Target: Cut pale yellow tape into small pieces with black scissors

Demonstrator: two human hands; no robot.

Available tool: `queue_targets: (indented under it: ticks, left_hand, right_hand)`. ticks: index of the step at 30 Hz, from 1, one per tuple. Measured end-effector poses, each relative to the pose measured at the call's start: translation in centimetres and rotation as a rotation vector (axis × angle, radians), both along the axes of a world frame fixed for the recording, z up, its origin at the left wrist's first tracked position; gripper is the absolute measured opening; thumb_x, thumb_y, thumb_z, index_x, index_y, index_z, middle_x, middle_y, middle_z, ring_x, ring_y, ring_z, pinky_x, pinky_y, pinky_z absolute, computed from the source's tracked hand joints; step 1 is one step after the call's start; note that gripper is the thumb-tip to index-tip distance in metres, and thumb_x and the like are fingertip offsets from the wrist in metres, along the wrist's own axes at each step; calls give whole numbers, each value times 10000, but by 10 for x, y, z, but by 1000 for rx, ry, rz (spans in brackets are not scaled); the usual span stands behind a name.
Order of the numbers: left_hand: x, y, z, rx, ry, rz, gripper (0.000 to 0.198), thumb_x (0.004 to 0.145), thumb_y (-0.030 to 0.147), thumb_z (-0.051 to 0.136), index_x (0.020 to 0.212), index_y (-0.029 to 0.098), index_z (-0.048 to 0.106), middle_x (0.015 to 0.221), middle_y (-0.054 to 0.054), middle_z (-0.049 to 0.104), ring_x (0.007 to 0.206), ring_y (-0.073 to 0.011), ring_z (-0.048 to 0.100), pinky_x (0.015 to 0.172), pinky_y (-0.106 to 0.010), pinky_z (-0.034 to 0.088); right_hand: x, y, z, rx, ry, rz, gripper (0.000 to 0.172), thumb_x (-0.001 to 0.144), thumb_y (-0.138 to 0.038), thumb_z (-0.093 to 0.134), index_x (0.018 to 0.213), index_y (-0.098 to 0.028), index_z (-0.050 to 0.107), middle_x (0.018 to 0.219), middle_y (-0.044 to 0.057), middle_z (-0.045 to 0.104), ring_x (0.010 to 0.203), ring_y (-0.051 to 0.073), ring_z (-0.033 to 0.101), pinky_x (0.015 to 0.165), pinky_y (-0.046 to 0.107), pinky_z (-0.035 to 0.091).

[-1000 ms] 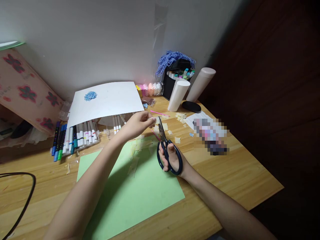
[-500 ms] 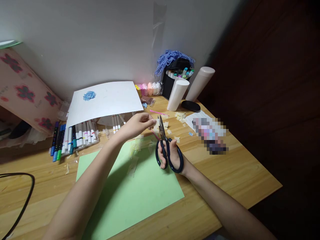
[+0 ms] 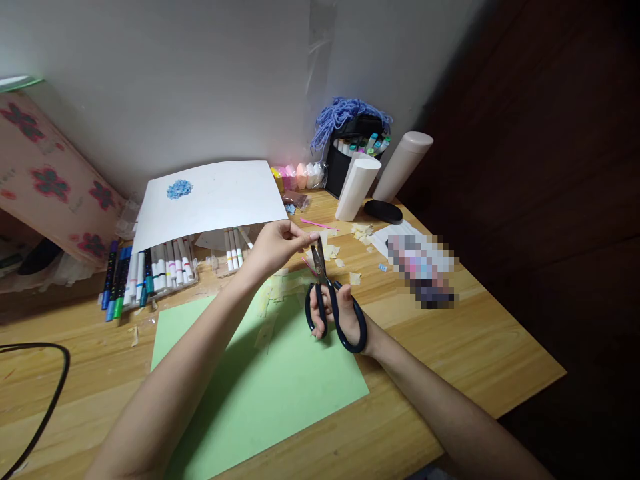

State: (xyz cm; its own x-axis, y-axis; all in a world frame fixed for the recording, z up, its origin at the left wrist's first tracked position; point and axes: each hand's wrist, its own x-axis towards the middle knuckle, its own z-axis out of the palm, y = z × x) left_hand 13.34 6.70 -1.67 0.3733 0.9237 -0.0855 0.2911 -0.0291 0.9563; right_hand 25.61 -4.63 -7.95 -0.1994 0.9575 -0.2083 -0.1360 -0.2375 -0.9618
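My left hand (image 3: 280,248) is closed in a pinch, thumb against fingertips, on what looks like a small pale paper scrap, largely hidden by the fingers. Black-handled scissors (image 3: 318,259) point away from me, with the blades slightly apart and the tips right at those fingertips. My right hand (image 3: 350,315) grips them, thumb and fingers through the loops. Beneath the hands lies a green sheet (image 3: 280,393), with pale yellow scraps (image 3: 274,293) on its upper part. More cut scraps (image 3: 331,252) are scattered on the wood beyond the blades.
White paper (image 3: 225,193) with a blue patch rests over several markers (image 3: 170,267) at the back left. A black pen holder (image 3: 338,175), a white cylinder (image 3: 357,190) and a black oval lid (image 3: 383,212) stand or lie at the back right. A black cable (image 3: 55,393) curves at the left.
The scissors' handles have spread wider and the blades have shifted slightly left. My left fingertips have moved up a little, beside the blade tips.
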Motion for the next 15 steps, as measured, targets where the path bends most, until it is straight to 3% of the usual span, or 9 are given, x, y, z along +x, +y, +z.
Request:
queue_targets:
  ticks: [15]
  left_hand:
    - [4, -1, -6, -20, -46, -43, 395, 602, 490, 744, 658, 138, 574, 611, 5, 576, 582, -98, 506, 592, -237, 385]
  right_hand:
    - [3, 5, -18, 32, 6, -52, 681, 578, -869, 375, 696, -201, 430, 373, -86, 433, 285, 94, 433, 334, 200, 370]
